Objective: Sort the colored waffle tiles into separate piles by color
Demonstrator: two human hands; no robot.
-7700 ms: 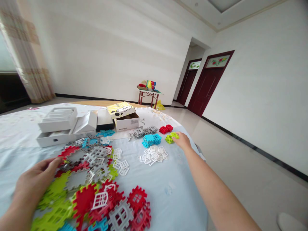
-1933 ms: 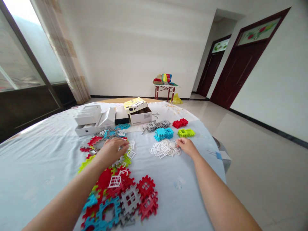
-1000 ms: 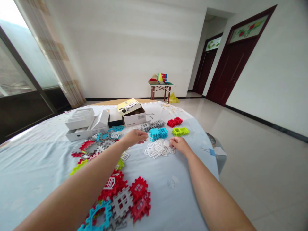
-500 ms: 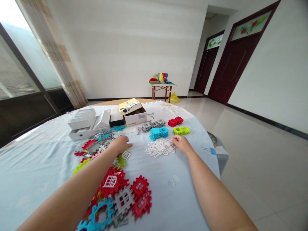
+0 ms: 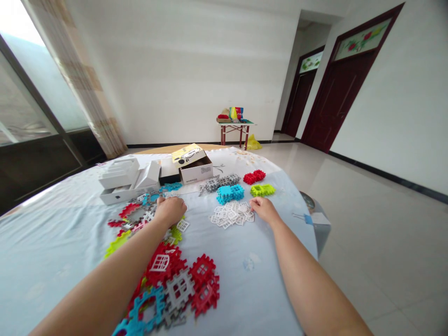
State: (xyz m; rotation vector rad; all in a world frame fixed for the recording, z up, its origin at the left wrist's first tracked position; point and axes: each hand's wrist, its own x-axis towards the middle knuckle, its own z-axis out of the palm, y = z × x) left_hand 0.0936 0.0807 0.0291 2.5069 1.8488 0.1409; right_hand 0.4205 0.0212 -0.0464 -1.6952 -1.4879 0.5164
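My left hand [image 5: 171, 210] is over the loose pile of mixed interlocking plastic building pieces, its fingers curled in; whatever they hold is hidden. Just below it lies a white window-shaped piece [image 5: 182, 226]. At the right edge of a heap of white window pieces [image 5: 229, 215] is my right hand [image 5: 262, 207], thumb and fingers pressed together; I cannot make out anything between them. Nearer to me, the pile has red pieces [image 5: 205, 267], a grey piece [image 5: 179, 289] and a blue piece [image 5: 150, 305], with another white window piece [image 5: 160, 262] on top.
Beyond the white heap are sorted groups: blue pieces [image 5: 230, 193], grey pieces [image 5: 224, 181], red pieces [image 5: 254, 176] and lime-green pieces [image 5: 262, 190]. White boxes [image 5: 121, 175] and an open carton [image 5: 197, 173] stand at the back left. A clip [image 5: 308, 219] sits on the table's right edge.
My left hand has drawn slightly left and its fingers have curled in from a more spread pose. My right hand has barely moved beside the white heap.
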